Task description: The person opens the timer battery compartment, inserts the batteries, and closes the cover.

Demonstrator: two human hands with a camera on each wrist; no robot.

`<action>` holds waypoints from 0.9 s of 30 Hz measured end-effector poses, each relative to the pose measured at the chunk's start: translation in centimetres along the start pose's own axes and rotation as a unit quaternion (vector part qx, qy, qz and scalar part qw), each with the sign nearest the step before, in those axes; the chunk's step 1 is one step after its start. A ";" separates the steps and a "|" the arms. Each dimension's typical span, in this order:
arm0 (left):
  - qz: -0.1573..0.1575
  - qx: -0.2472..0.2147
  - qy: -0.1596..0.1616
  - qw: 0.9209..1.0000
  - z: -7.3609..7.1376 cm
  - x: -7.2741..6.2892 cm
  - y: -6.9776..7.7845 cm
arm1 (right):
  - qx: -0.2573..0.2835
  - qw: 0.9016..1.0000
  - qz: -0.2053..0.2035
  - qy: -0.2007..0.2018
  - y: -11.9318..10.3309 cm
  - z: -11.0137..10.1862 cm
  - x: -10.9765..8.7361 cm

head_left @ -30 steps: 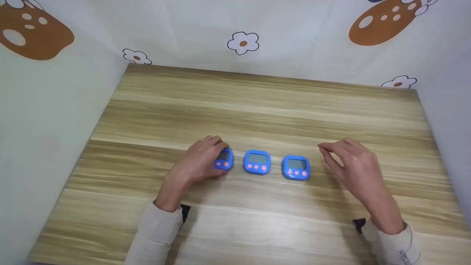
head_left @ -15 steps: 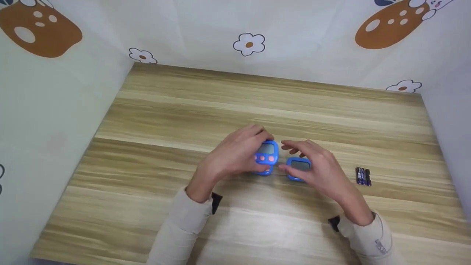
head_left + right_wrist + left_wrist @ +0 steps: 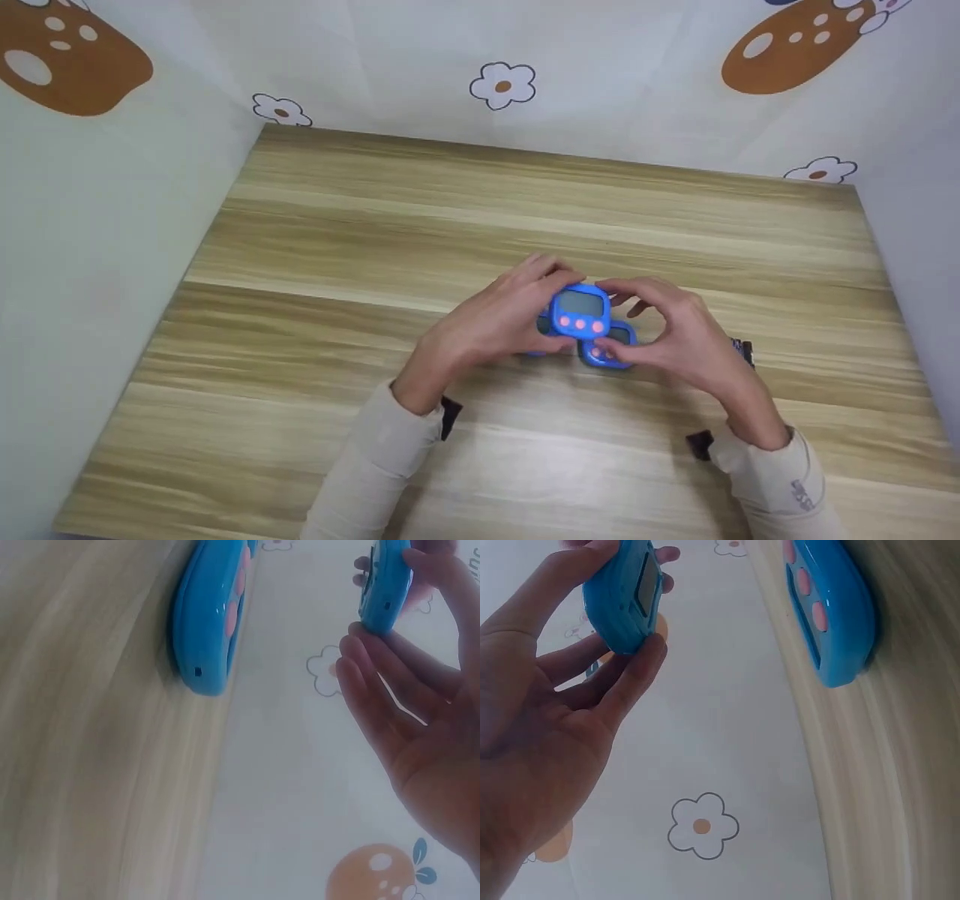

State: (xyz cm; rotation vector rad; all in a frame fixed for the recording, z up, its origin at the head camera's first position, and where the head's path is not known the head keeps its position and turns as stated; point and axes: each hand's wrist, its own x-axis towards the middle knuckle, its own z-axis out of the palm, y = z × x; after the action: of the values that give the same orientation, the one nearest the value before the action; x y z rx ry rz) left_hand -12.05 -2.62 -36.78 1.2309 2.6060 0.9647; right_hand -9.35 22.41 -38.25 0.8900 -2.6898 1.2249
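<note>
A blue digital timer (image 3: 580, 304) with a grey screen and pink buttons is raised above the table between both hands. My left hand (image 3: 487, 319) grips its left side, thumb at the lower edge and fingers at the upper edge. At its right side, my right hand (image 3: 679, 334) pinches the timer between thumb and fingers; the right wrist view shows this held timer (image 3: 384, 589) edge-on. Below lie two similar timers on the wood-grain table: the left timer (image 3: 543, 325) is mostly hidden by my left hand, and the right timer (image 3: 624, 335) is partly covered.
Several small dark batteries (image 3: 742, 351) lie on the table to the right, partly behind my right hand. A pale wall covering (image 3: 375, 67) with flower and orange fruit prints rises along the back and sides of the table (image 3: 450, 210).
My left hand has lifted the leftmost timer and carried it right, over the other two. My right hand has moved left from near the batteries and taken hold of the timer's right side.
</note>
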 end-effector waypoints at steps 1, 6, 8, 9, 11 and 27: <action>-0.004 -0.002 -0.002 1.000 0.0 0.0 0.0 | -0.004 1.000 -0.002 -0.001 0.3 -0.1 0.0; -0.006 -0.015 0.008 1.000 0.4 0.3 -0.2 | -0.019 1.000 -0.017 0.003 0.4 -0.5 0.0; -0.003 -0.026 0.013 1.000 0.6 0.4 -0.3 | -0.021 0.999 -0.024 0.012 0.3 -0.7 -0.1; -0.001 -0.031 0.014 0.999 0.7 0.4 -0.3 | -0.022 0.999 -0.027 0.016 0.3 -0.8 -0.2; 0.002 -0.045 0.017 0.999 0.8 0.5 -0.4 | -0.023 0.999 -0.032 0.026 0.1 -1.0 -0.3; 0.022 -0.163 0.054 0.985 1.2 0.9 -0.3 | 0.054 0.993 -0.086 0.058 -4.6 -1.8 0.4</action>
State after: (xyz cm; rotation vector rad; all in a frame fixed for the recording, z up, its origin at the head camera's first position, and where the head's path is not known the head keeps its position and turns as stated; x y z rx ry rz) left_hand -12.42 -1.48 -37.75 1.1846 2.3723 1.4344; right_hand -7.56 21.11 -33.82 1.0046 -2.4211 1.3499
